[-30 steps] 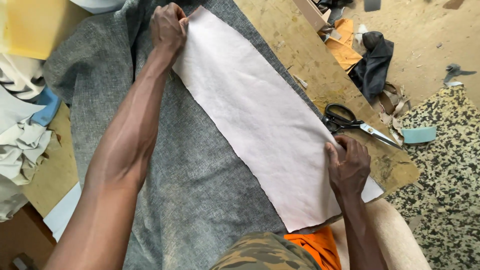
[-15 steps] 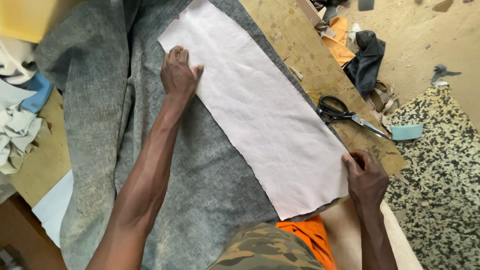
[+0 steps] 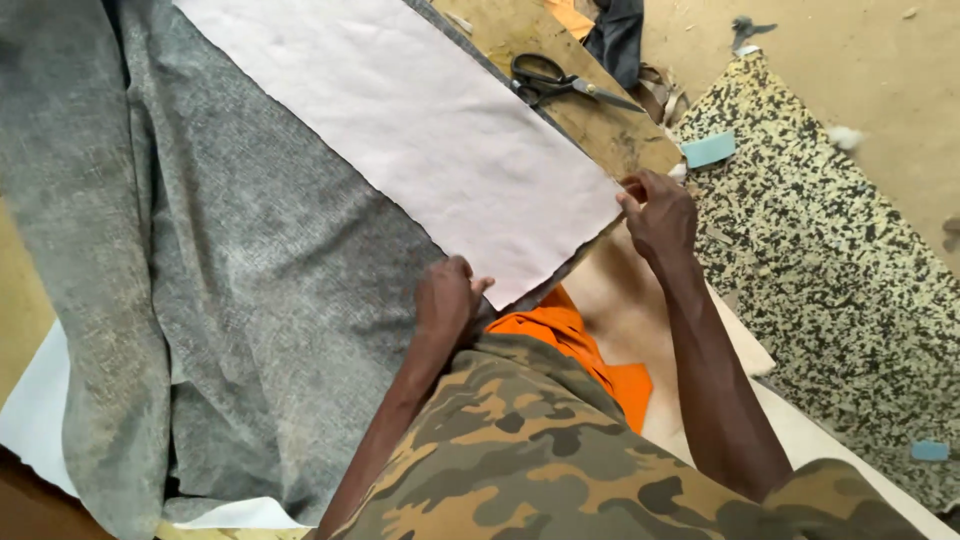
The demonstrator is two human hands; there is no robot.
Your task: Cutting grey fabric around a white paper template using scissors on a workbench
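Coarse grey felt (image 3: pixel 250 270) underlies smooth white sheet (image 3: pixel 420 130) (hands pinching corners).

**Soft, even daylight with slight motion blur**

We see bright, diffuse light with no hard glare. The white paper sheet (image 3: pixel 420 130) reads palest, close to washed out, its texture faint. Shadows are weak: only 1 thin dark line shows under the sheet's lower edge. The grey fabric (image 3: pixel 250 300) keeps its grain. The frame's lower left corner falls dim. Edges look slightly soft and stretched.
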